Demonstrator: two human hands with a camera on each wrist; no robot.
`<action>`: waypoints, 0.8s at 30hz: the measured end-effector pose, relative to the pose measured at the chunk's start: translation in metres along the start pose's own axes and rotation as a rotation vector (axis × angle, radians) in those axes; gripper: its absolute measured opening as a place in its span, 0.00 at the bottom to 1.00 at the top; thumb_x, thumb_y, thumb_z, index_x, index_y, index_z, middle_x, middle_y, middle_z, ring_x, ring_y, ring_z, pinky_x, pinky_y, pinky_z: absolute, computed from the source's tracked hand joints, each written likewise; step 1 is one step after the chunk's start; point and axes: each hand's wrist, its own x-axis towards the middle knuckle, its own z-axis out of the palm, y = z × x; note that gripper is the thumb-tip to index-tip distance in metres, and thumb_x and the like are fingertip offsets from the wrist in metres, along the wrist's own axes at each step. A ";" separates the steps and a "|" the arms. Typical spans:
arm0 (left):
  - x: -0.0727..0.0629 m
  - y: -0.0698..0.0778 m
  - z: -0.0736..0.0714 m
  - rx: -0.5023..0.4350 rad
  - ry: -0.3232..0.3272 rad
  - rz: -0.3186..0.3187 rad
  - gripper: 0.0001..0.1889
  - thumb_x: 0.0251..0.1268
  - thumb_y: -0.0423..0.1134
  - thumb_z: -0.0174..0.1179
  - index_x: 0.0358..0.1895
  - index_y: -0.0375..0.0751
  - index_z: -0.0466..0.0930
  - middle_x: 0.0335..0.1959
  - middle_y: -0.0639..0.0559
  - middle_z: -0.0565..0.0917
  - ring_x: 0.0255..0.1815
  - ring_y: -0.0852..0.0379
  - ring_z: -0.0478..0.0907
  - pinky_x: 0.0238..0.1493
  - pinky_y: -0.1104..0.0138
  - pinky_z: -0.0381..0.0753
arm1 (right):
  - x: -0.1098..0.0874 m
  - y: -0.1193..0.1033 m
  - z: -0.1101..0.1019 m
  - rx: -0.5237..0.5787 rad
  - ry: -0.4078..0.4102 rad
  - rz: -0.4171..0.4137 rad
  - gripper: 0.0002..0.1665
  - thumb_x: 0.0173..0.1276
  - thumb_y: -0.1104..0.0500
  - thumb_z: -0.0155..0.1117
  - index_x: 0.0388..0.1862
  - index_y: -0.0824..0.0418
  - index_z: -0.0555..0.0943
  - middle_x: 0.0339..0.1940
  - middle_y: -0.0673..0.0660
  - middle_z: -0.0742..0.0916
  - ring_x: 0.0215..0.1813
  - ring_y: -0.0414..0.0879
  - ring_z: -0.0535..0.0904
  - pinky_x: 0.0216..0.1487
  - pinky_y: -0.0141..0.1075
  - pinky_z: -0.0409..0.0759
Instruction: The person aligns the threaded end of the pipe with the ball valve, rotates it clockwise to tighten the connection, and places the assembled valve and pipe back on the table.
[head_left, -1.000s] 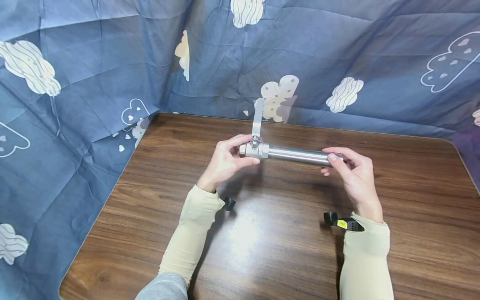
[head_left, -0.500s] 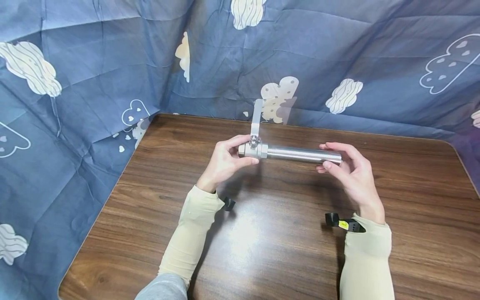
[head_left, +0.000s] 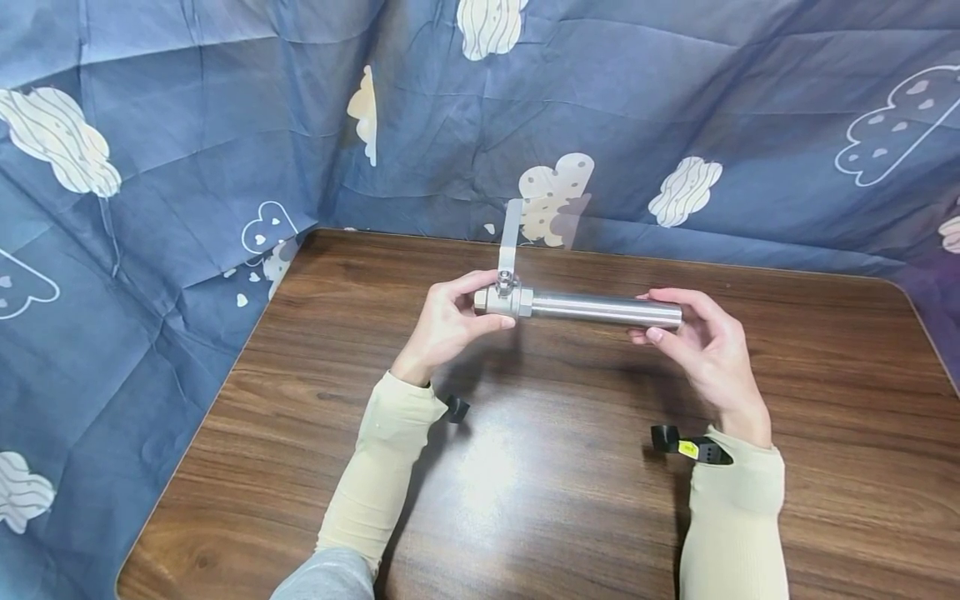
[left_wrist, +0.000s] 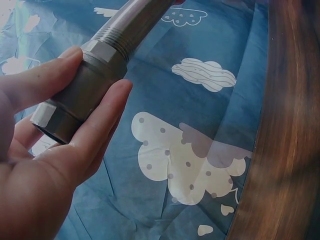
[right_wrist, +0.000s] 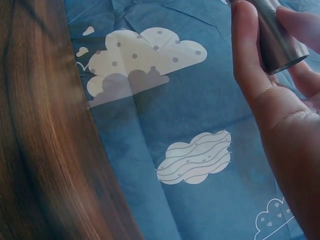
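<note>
A silver ball valve [head_left: 501,301] with a long flat lever handle [head_left: 511,233] is held above the table. My left hand [head_left: 444,323] grips its body between thumb and fingers, and the lever points away towards the curtain. Joined to the valve's right side is a steel pipe [head_left: 607,309], held nearly level. The left wrist view shows threads [left_wrist: 112,42] on the pipe where it enters the valve's hex end. Around the pipe's far right end my right hand [head_left: 708,346] holds with thumb in front and fingers behind. Its open end [right_wrist: 287,62] shows in the right wrist view.
Beneath the hands lies a brown wood-grain table [head_left: 570,500]. A blue curtain [head_left: 420,125] with white clouds hangs along its back and left edges. Black wrist devices [head_left: 665,439] stick out from the sleeves.
My right thumb has shifted from the pipe's upper face to its lower near edge, and the fingers have re-gripped. More of the pipe's right end shows. The left hand and valve stay almost still.
</note>
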 end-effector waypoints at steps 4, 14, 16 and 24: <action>0.000 0.000 0.000 -0.010 0.003 -0.002 0.28 0.45 0.19 0.69 0.56 0.26 0.77 0.48 0.35 0.82 0.36 0.62 0.79 0.40 0.73 0.82 | 0.000 -0.001 0.000 -0.014 0.009 0.003 0.26 0.58 0.88 0.51 0.58 0.86 0.66 0.52 0.67 0.84 0.38 0.52 0.87 0.42 0.40 0.86; -0.001 0.002 0.001 -0.012 0.003 0.009 0.28 0.44 0.18 0.68 0.55 0.25 0.77 0.48 0.32 0.81 0.37 0.62 0.79 0.40 0.74 0.81 | -0.001 0.001 -0.002 -0.018 0.001 0.002 0.26 0.58 0.87 0.50 0.58 0.87 0.66 0.46 0.65 0.86 0.38 0.51 0.88 0.43 0.37 0.85; -0.001 0.003 0.002 -0.016 0.006 0.006 0.28 0.44 0.18 0.68 0.56 0.25 0.77 0.48 0.32 0.81 0.37 0.62 0.79 0.40 0.74 0.81 | -0.001 0.001 -0.003 -0.019 -0.004 -0.003 0.26 0.58 0.87 0.50 0.58 0.87 0.66 0.45 0.65 0.86 0.38 0.51 0.88 0.43 0.37 0.85; -0.002 0.002 0.003 0.002 0.021 -0.024 0.29 0.44 0.18 0.68 0.57 0.26 0.76 0.45 0.35 0.82 0.36 0.61 0.79 0.39 0.73 0.82 | -0.002 0.001 -0.003 0.004 -0.001 0.002 0.25 0.59 0.87 0.51 0.58 0.86 0.66 0.44 0.64 0.87 0.38 0.52 0.88 0.44 0.37 0.85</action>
